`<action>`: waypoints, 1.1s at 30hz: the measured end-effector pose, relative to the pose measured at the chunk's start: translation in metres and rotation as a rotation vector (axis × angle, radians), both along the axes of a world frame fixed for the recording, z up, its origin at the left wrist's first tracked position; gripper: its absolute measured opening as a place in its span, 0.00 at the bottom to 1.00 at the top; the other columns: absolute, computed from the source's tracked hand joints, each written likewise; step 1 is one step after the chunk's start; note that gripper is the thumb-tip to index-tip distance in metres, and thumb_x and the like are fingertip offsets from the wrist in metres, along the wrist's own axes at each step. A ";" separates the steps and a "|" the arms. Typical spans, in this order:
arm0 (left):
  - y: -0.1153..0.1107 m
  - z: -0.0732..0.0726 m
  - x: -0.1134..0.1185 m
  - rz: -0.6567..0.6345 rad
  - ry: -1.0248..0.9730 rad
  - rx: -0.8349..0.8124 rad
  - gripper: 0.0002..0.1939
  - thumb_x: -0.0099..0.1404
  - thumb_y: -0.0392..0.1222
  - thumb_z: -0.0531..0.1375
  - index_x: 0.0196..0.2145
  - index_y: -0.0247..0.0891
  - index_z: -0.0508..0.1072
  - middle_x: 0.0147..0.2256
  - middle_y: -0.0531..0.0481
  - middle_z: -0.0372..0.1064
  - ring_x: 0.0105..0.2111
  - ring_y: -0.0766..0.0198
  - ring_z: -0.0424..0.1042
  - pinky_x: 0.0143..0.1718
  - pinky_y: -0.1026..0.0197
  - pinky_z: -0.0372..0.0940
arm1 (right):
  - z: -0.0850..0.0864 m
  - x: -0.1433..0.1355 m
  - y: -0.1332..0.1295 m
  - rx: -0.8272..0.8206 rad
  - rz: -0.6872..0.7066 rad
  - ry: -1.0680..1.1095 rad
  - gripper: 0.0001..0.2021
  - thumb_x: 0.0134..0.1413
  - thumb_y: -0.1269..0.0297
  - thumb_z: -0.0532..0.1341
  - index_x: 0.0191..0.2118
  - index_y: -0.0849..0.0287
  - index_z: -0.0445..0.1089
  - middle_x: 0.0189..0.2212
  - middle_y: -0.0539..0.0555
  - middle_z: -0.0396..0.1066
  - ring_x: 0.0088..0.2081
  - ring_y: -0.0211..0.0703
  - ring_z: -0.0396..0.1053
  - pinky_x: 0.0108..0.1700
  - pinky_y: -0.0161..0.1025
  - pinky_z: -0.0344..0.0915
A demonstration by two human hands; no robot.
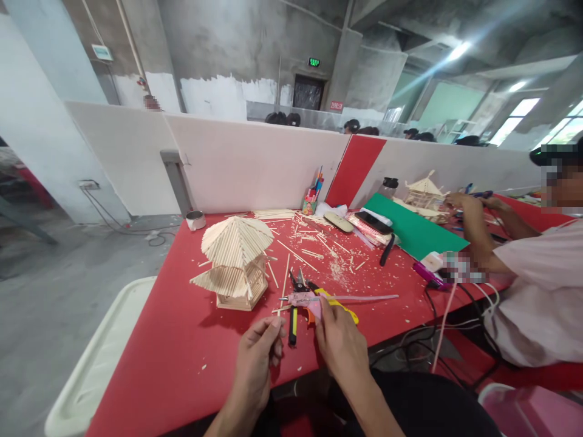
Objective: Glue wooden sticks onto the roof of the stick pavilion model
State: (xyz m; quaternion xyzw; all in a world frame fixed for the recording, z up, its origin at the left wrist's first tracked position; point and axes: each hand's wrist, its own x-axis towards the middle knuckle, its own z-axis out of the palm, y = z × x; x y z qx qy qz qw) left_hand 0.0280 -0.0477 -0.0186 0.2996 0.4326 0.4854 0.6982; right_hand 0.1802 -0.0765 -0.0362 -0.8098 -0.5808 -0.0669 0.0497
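Note:
My right hand (pixel 341 340) is wrapped round the handle of a pink glue gun (pixel 300 298), its nozzle facing left and a long glue stick (pixel 368 297) jutting from its back. My left hand (pixel 259 349) pinches a short thin wooden stick (pixel 279 315) just below the nozzle; a gap lies between them. Under the glue gun rest pliers (pixel 299 281) and yellow-and-black handles (pixel 293 328), partly hidden. To the left stands a model pavilion (pixel 237 255) of wooden sticks, with a ridged roof and a flared lower eave on one side. Neither hand touches it.
Loose sticks (pixel 273 214) and shavings litter the red table (pixel 150 364). Behind are a metal cup (pixel 195 220), a pen holder (pixel 310 205), an eyeglass case (pixel 337 221) and a green board (pixel 405 227). A co-worker's arm (pixel 478 230) and cables (pixel 428 340) are at right.

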 end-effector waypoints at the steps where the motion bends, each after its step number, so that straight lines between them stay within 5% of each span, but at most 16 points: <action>1: -0.001 0.000 0.001 -0.002 0.001 0.001 0.17 0.45 0.51 0.70 0.20 0.33 0.73 0.13 0.55 0.61 0.13 0.76 0.54 0.14 0.72 0.48 | 0.000 0.000 0.000 -0.008 0.003 -0.005 0.23 0.62 0.64 0.49 0.61 0.59 0.57 0.45 0.61 0.69 0.45 0.49 0.68 0.40 0.39 0.66; 7: -0.003 0.003 0.005 0.002 -0.008 -0.003 0.17 0.44 0.51 0.70 0.22 0.33 0.75 0.16 0.54 0.64 0.14 0.76 0.55 0.14 0.73 0.48 | -0.001 -0.004 -0.003 0.050 0.051 -0.067 0.24 0.55 0.70 0.56 0.58 0.58 0.61 0.45 0.59 0.69 0.46 0.48 0.66 0.39 0.37 0.65; 11: -0.004 0.006 0.003 0.020 -0.012 -0.013 0.18 0.43 0.51 0.71 0.23 0.33 0.75 0.15 0.55 0.64 0.14 0.76 0.54 0.14 0.73 0.48 | 0.004 0.001 -0.011 0.170 -0.036 -0.114 0.19 0.58 0.67 0.55 0.55 0.56 0.65 0.39 0.56 0.69 0.40 0.46 0.66 0.34 0.36 0.61; 16: -0.004 0.005 0.003 0.025 -0.012 -0.025 0.19 0.42 0.52 0.71 0.23 0.33 0.75 0.14 0.56 0.63 0.14 0.76 0.54 0.14 0.73 0.48 | 0.014 0.042 -0.009 0.254 -0.309 -0.129 0.18 0.60 0.62 0.52 0.54 0.58 0.66 0.36 0.57 0.68 0.39 0.47 0.65 0.30 0.37 0.55; 22: 0.000 -0.001 0.002 0.023 -0.026 -0.019 0.18 0.43 0.51 0.71 0.23 0.33 0.75 0.15 0.56 0.63 0.14 0.77 0.55 0.14 0.73 0.48 | 0.001 0.082 0.005 0.164 -0.292 -0.055 0.17 0.58 0.67 0.53 0.50 0.62 0.70 0.38 0.59 0.70 0.40 0.48 0.66 0.35 0.38 0.58; 25: 0.002 -0.002 0.001 0.025 -0.026 -0.039 0.18 0.44 0.51 0.71 0.21 0.33 0.74 0.14 0.57 0.62 0.13 0.77 0.54 0.13 0.73 0.47 | 0.003 0.055 0.007 0.208 -0.203 -0.043 0.19 0.62 0.64 0.48 0.55 0.60 0.66 0.47 0.60 0.68 0.48 0.49 0.63 0.46 0.40 0.58; 29: 0.005 -0.003 0.001 0.030 -0.034 -0.052 0.18 0.44 0.51 0.71 0.22 0.33 0.74 0.14 0.57 0.62 0.13 0.78 0.53 0.13 0.73 0.48 | 0.011 -0.007 0.009 0.086 0.026 0.127 0.31 0.59 0.46 0.49 0.61 0.61 0.59 0.48 0.64 0.67 0.48 0.55 0.64 0.47 0.46 0.60; 33: 0.005 -0.004 -0.001 0.027 -0.036 -0.049 0.18 0.44 0.51 0.71 0.24 0.33 0.75 0.13 0.57 0.61 0.12 0.78 0.52 0.13 0.74 0.48 | 0.012 -0.042 0.017 -0.043 -0.084 0.226 0.41 0.49 0.43 0.56 0.62 0.68 0.55 0.55 0.71 0.60 0.54 0.65 0.59 0.48 0.52 0.60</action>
